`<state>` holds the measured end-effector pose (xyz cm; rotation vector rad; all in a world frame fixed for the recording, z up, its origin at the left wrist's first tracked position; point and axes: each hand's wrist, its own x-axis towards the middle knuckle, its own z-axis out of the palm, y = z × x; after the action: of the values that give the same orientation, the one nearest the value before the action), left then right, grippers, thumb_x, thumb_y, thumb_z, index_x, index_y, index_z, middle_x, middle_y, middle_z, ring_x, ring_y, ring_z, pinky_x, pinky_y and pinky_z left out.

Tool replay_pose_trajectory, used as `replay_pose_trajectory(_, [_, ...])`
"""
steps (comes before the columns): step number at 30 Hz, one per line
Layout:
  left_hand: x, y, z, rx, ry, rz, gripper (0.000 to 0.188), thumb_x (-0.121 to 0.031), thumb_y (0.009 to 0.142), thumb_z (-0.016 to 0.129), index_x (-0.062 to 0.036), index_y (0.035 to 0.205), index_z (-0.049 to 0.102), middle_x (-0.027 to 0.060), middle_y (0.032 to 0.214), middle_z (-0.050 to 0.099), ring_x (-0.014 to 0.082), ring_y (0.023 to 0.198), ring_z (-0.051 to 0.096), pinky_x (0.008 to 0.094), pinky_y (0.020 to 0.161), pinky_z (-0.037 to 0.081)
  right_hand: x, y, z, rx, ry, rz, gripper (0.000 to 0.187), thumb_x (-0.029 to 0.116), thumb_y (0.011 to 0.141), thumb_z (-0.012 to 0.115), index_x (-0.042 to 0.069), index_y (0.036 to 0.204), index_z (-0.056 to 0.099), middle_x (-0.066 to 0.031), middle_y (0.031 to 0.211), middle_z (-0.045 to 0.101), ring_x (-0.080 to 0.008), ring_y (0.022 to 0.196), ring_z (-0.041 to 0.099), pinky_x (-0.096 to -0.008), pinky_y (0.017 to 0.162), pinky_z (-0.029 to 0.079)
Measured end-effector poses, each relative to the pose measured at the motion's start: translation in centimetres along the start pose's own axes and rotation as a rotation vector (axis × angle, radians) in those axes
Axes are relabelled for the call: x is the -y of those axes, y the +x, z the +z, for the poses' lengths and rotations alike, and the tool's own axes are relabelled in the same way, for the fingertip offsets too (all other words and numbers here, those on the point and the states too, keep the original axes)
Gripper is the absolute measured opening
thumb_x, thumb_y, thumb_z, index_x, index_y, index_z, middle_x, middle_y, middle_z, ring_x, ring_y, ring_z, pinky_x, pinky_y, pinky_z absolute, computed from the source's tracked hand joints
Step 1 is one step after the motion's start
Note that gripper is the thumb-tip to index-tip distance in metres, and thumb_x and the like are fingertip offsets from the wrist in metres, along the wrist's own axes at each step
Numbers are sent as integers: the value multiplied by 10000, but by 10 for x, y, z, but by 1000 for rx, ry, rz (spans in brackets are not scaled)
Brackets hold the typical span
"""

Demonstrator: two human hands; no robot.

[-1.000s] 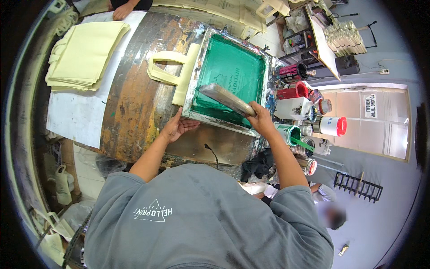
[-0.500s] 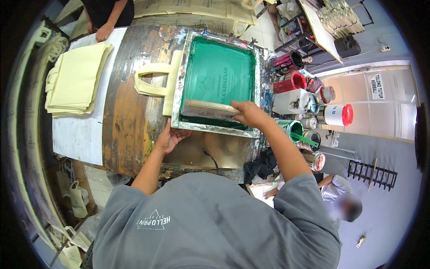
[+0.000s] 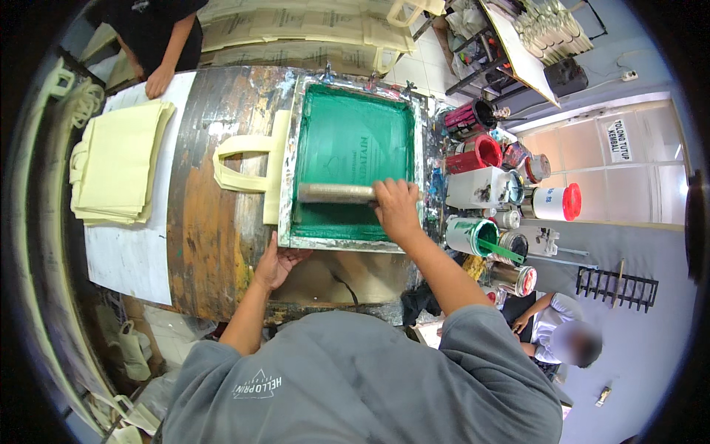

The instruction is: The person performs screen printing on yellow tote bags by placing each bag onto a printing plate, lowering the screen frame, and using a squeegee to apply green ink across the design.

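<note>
My right hand [image 3: 398, 211] is closed round the right end of a wooden-handled squeegee [image 3: 333, 194]. The squeegee lies across the green-inked mesh of a screen printing frame [image 3: 290, 177], over the lower part of a faint design. At the frame's near left corner is my left hand [image 3: 277, 265], palm turned up, thumb beside the corner and fingers stretched along the near edge, partly under it. A pale yellow fabric bag [image 3: 275, 166] lies beneath the frame; its handle loop sticks out to the left, and the rest is hidden.
A stack of pale yellow bags [image 3: 122, 159] sits on white sheeting at the left of the stained table [image 3: 211, 244]. Another person's hand [image 3: 159, 80] rests near it. Ink tubs [image 3: 466, 237] and jars line the right edge. A second person [image 3: 558, 329] sits at lower right.
The squeegee has moved a little away from me up the screen, and my right hand now sits more over its top. My left hand stays by the corner. The view has shifted.
</note>
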<state>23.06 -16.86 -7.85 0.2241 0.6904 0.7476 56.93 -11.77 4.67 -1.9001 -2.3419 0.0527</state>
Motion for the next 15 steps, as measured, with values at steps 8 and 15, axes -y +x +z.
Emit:
replay_pose_trajectory(8, [-1, -8, 6, -76, 10, -22, 697, -644, 1105, 353, -90, 1448, 601, 155, 1294, 733, 318, 1206, 691, 526, 1114, 494, -77, 139, 23, -90, -43, -32, 584, 192, 777, 864, 130, 1273, 562, -91, 1146, 629, -320, 1135, 579, -518, 986, 391])
replay_pose_trajectory(15, [-35, -24, 44, -467, 49, -359, 972, -772, 1043, 287, 100, 1379, 553, 351, 1261, 654, 452, 1183, 670, 562, 1121, 509, -118, 225, 5, 191, 10, -25, 602, 263, 830, 865, 144, 1322, 539, -86, 1229, 651, -332, 1225, 597, -534, 943, 427])
